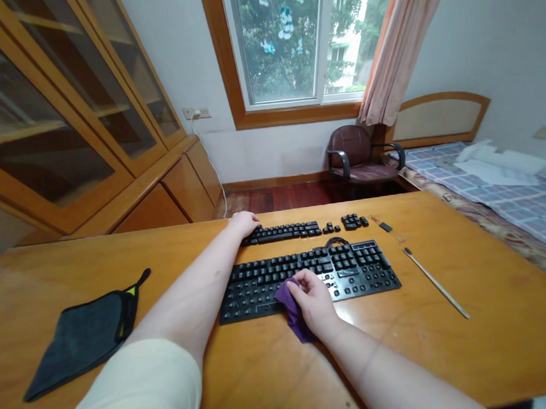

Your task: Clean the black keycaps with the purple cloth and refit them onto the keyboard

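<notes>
A black keyboard lies on the desk, with keycaps on its upper rows and bare switches in its lower rows. My right hand pinches a purple cloth over the lower middle of the keyboard. Beyond the keyboard, loose black keycaps are laid out in rows. At their left end is my left hand, fingers curled down among the keycaps; whatever is between its fingertips is hidden. Smaller groups of keycaps sit farther right.
On the right lie a thin brush and a wire keycap puller. A folded dark grey cloth rests at the left of the wooden desk. A chair and a bed stand beyond.
</notes>
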{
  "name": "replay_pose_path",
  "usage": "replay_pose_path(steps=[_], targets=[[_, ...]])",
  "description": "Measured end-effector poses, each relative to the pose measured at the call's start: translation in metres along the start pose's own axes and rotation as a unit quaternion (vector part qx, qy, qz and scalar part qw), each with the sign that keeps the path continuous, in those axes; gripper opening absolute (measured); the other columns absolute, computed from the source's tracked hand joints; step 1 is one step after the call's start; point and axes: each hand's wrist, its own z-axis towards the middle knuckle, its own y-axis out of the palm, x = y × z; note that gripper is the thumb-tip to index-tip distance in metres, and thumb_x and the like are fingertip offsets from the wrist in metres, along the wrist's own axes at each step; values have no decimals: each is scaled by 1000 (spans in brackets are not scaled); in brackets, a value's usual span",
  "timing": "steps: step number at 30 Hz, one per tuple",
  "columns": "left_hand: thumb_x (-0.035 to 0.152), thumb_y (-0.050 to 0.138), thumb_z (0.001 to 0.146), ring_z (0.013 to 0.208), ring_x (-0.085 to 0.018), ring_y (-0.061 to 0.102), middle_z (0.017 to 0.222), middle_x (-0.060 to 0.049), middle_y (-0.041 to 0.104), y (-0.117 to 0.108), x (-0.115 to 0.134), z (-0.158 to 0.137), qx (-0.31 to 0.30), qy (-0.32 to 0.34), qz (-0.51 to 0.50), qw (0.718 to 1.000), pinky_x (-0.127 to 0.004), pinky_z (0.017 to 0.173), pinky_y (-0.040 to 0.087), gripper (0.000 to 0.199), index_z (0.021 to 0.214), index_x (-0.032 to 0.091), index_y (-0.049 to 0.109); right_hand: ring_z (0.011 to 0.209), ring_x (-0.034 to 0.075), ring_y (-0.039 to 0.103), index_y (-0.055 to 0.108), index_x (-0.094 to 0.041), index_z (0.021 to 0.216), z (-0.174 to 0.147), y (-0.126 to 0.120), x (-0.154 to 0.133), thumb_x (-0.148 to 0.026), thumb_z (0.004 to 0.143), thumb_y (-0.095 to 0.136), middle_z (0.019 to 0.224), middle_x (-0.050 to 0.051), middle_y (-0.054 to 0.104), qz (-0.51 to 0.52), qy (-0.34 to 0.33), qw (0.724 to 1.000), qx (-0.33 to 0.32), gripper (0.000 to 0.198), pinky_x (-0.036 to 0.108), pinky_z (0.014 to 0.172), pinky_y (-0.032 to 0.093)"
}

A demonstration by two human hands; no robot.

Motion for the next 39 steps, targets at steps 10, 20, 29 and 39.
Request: replay_pose_path(steps=[10,20,29,39], targets=[[30,66,64,90,-28,61,87,-11,70,6,19,4,1,6,-9,1000,-38,82,46,13,70,20,71,57,13,48,54,-20,75,0,0,0,-37,75,61,63,-2,55,-3,5,1000,4,18,25,54,37],[32,52,78,78,-16,62,85,-4,68,-15,65,-72,90,119,-184,972,-27,74,50,19,86,17,61,55,12,46,54,-20,74,3,0,1,-36,73,61,61,-3,52,10,-6,1000,7,18,24,52,36],[36,71,64,68,-14,64,77,-2,66,22,59,-216,-2,-49,-658,751,-30,73,54,29,82,15,64,56,12,48,54,-19,75,6,0,-3,-35,74,62,64,-3,55,42,-9,999,-9,18,24,54,37],[27,76,60,72,-13,63,82,-4,67,41,48,-217,-13,-51,-708,704,-28,77,51,36,92,15,68,55,12,49,55,-19,74,6,-2,-6,-38,74,63,61,-3,55,48,-8,999,-3,21,24,53,37]])
